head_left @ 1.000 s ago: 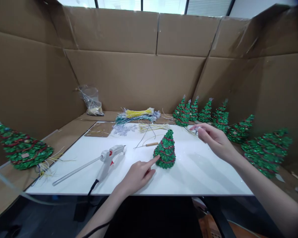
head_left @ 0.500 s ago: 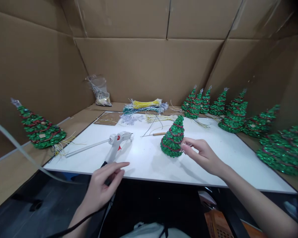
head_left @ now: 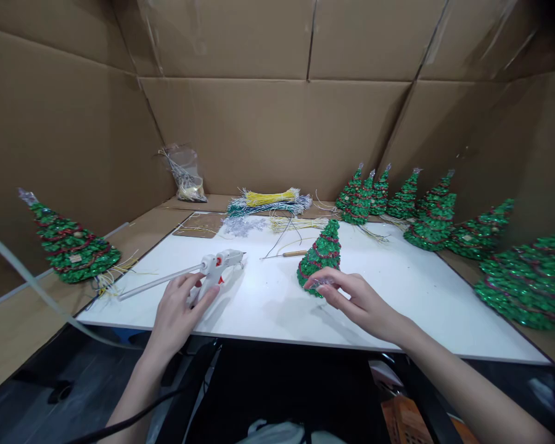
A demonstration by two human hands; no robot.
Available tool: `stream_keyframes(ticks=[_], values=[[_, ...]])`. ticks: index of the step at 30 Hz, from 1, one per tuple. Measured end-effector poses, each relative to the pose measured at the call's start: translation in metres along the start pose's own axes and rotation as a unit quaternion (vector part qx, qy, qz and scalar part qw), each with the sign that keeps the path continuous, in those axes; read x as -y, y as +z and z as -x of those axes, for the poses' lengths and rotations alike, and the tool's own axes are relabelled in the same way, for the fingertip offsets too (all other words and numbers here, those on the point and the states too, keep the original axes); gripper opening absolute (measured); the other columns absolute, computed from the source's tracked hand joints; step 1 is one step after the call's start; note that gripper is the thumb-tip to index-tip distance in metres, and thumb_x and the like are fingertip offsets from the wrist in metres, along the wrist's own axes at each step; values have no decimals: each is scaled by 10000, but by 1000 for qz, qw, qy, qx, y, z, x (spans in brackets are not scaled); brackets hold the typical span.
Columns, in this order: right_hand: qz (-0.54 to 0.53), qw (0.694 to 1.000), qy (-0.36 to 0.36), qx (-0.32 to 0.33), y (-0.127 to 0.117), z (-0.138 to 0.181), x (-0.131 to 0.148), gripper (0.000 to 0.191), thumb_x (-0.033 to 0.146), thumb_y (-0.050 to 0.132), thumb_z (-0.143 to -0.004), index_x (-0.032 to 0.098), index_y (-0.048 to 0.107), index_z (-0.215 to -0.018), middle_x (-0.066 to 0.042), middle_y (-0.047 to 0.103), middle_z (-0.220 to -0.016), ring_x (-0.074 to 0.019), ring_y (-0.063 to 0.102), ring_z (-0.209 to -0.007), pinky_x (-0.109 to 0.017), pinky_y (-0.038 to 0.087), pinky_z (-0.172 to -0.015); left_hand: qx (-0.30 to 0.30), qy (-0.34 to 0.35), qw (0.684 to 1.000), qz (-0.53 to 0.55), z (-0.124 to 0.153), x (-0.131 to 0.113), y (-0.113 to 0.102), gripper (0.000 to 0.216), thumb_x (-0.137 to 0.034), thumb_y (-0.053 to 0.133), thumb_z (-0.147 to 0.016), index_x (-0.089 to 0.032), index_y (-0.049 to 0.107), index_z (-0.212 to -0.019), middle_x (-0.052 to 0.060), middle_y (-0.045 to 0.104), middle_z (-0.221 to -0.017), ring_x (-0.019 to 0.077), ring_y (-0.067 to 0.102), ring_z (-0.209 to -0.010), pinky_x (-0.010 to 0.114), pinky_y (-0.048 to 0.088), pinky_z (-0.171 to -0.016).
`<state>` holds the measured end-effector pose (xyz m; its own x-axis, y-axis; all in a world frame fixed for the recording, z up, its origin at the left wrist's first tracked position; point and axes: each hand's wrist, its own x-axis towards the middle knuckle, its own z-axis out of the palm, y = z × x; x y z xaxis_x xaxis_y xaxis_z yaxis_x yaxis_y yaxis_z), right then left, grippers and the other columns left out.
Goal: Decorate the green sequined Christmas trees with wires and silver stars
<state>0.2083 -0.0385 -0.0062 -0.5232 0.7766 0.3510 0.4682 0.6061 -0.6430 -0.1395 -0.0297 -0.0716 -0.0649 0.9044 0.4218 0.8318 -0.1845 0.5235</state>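
A white hot glue gun [head_left: 222, 261] with a red trigger lies on the white board, a glue stick jutting from its back and its nozzle pointing right. My left hand [head_left: 178, 311] closes round its handle, thumb on the near side. Between the thumb and fingers of my right hand [head_left: 358, 302] is a small clear plastic piece [head_left: 322, 281]; its exact shape is partly hidden. Just behind that hand stands a small green tinsel Christmas tree [head_left: 324, 246] with a dark red garland, its lower right covered by my fingers.
A wooden-handled hook tool [head_left: 293, 253] lies behind the tree. Clear pieces [head_left: 245, 226] and wire bundles [head_left: 272, 197] sit at the back. Several finished trees [head_left: 430, 225] line the right side, another tree [head_left: 76, 253] stands left. A bagged bundle [head_left: 187, 176] leans against cardboard.
My left hand has moved back and left onto the glue gun's handle. My right hand has shifted left with the clear piece, now in front of the tree.
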Motion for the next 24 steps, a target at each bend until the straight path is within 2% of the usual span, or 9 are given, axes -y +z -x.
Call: stream_keyframes(ticks=[2, 5, 7, 11, 15, 18, 21, 24], values=[[-1, 1000, -3, 3, 2, 0, -1, 310, 412, 387, -1026, 221, 631, -1038, -57, 719, -925, -149, 611, -699, -248, 448, -610, 15, 3, 999, -34, -8, -1, 4, 423, -581, 542, -869, -182, 658, -944, 78, 616, -1013, 265, 575, -1002, 343, 454, -846], [-5, 1000, -7, 6, 7, 0, -3, 303, 415, 371, -1032, 214, 589, -971, -40, 677, -870, -136, 567, -673, -243, 433, -620, 37, -3, 998, -55, -17, -3, 7, 422, -585, 534, -853, -184, 667, -842, 70, 615, -909, 267, 591, -929, 345, 469, -810], [-6, 1000, -11, 12, 8, 0, -4, 308, 420, 365, -1033, 209, 552, -909, -26, 636, -823, -132, 546, -668, -241, 420, -623, 58, -10, 997, -48, -20, -3, 7, 427, -579, 537, -852, -179, 687, -870, 69, 624, -907, 269, 593, -921, 345, 477, -805], [21, 999, -21, 22, 7, -1, -6, 366, 439, 336, -1037, 214, 473, -783, 13, 504, -707, -124, 477, -617, -241, 370, -592, 79, -18, 997, 9, -18, -2, 7, 447, -555, 542, -869, -162, 710, -1000, 96, 657, -1067, 300, 593, -1037, 374, 481, -881], [41, 998, -42, 35, 5, -4, -9, 393, 441, 347, -1037, 215, 426, -726, 31, 435, -665, -114, 410, -580, -235, 330, -570, 83, -28, 986, 140, -9, -9, 1, 448, -542, 596, -867, -180, 700, -1109, 94, 676, -1196, 320, 587, -1141, 382, 485, -942], [44, 996, -59, 51, 6, -4, -9, 374, 434, 365, -1036, 208, 461, -754, 16, 492, -699, -116, 445, -609, -230, 338, -588, 147, -34, 949, 277, 2, -20, -8, 414, -520, 611, -874, -155, 717, -1036, 119, 700, -1134, 283, 650, -976, 342, 534, -824], [57, 994, -72, 62, 6, -4, -7, 382, 451, 389, -1028, 201, 485, -756, 2, 520, -704, -123, 477, -634, -229, 341, -595, 251, -25, 888, 384, 14, -29, -16, 448, -517, 557, -914, -136, 684, -1115, 79, 690, -795, 178, 595, -621, 285, 501, -589], [76, 991, -86, 75, 5, -3, -3, 393, 470, 409, -1018, 192, 514, -760, -6, 531, -696, -131, 495, -647, -233, 340, -603, 337, -17, 845, 414, 24, -29, -19, 519, -545, 568, -905, -108, 658, -1171, 32, 611, -624, 147, 518, -550, 258, 441, -544]])
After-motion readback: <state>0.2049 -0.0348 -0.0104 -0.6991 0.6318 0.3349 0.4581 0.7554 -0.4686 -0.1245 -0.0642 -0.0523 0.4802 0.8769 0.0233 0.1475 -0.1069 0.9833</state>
